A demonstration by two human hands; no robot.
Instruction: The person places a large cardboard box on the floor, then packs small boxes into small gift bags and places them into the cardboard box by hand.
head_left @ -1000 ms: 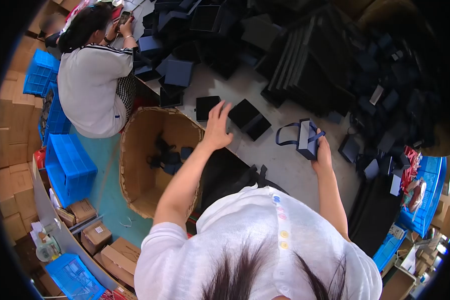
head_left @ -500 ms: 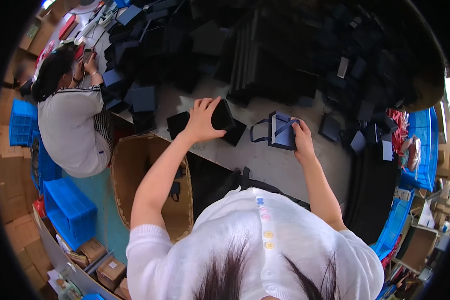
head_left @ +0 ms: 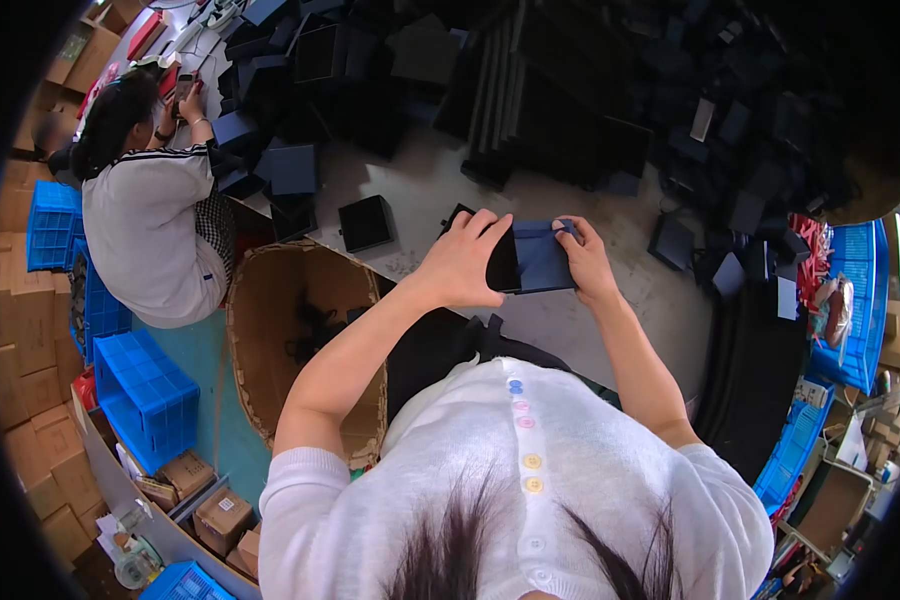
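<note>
My left hand [head_left: 467, 258] grips a small black box [head_left: 504, 263] from its left side, thumb below and fingers above. Against that box's right side sits a dark blue box [head_left: 544, 260], held by my right hand [head_left: 588, 262] at its right edge. The two boxes touch; I cannot tell whether one is partly inside the other. The blue ribbon is mostly hidden under my right fingers. On the grey table left of my hands lies an open black box [head_left: 366, 223]. Part of another black piece [head_left: 454, 214] shows behind my left hand.
Dark boxes [head_left: 740, 130] are heaped at the back right, beside stacked black panels [head_left: 515, 90]. A large cardboard bin [head_left: 245, 330] stands by the table's front edge. At left, a seated person [head_left: 155, 220] holds a phone. Blue crates [head_left: 145, 390] stand on both sides.
My left hand has carried the black box rightward to the blue box, and the two now touch. My right hand has shifted slightly left, and the ribbon loop no longer hangs out to the left.
</note>
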